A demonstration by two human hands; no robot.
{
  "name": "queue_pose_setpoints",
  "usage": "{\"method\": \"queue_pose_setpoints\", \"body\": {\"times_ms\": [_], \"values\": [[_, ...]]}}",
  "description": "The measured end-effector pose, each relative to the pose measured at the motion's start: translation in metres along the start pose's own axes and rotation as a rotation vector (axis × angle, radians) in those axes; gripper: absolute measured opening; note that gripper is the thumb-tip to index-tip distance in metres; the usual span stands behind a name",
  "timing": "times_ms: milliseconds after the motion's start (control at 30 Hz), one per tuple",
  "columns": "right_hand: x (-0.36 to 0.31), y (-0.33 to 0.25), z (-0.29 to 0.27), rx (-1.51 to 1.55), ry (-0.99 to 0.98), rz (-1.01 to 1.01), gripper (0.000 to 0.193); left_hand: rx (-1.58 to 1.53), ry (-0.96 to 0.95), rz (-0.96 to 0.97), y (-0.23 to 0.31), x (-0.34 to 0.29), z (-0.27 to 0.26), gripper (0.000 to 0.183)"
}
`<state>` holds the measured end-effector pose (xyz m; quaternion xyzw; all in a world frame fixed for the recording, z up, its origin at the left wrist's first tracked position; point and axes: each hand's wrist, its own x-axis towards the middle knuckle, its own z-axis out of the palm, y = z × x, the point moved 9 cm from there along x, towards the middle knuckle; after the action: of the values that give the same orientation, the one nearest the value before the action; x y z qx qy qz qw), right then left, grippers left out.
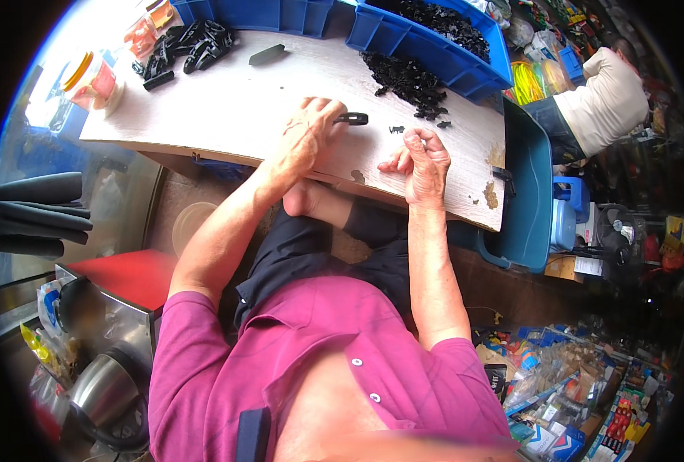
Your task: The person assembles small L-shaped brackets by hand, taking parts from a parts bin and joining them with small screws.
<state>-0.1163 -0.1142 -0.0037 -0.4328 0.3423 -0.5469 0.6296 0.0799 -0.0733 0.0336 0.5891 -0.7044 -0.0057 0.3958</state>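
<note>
My left hand [309, 138] is closed around a black oblong plastic part [352, 118] with a slot in it, which sticks out past the fingertips over the white table [226, 100]. To its right, my right hand [427, 171] is curled just above the tabletop, thumb pressed toward the index finger; whatever lies between them is too small to make out. A few tiny black pieces [396, 130] rest beside that thumb. Beyond the right hand spreads a heap of small black plastic pieces [410, 83]. At the far left lies a pile of long black plastic parts [196, 45].
Blue crates stand at the back, one [434, 58] filled with black pieces. A dark flat bar [266, 55] and an orange-rimmed tub [89, 83] are on the table. A teal bin [528, 177] adjoins the right edge. Another person [604, 100] bends down at right.
</note>
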Motion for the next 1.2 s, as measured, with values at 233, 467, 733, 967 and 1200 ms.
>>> {"method": "queue_pose_setpoints", "body": {"times_ms": [233,467,733,967,1200], "values": [[-0.002,-0.006,-0.001,0.04,0.005,-0.022,0.015,-1.266,-0.123,-0.608,0.018,-0.02,0.065,0.029],[-0.004,-0.006,-0.001,0.089,0.054,0.022,0.013,-1.535,-0.226,-0.63,0.043,-0.015,0.083,0.032],[-0.001,-0.004,-0.002,0.054,0.009,0.032,0.012,-1.546,-0.242,-0.664,0.04,-0.011,0.087,0.032],[0.003,-0.002,-0.01,-0.032,0.04,0.036,0.015,-1.468,-0.174,-0.923,0.037,-0.017,0.08,0.025],[0.0,-0.004,0.007,-0.19,-0.042,0.205,0.024,-1.512,-0.055,-0.826,0.03,-0.016,0.079,0.012]]}}
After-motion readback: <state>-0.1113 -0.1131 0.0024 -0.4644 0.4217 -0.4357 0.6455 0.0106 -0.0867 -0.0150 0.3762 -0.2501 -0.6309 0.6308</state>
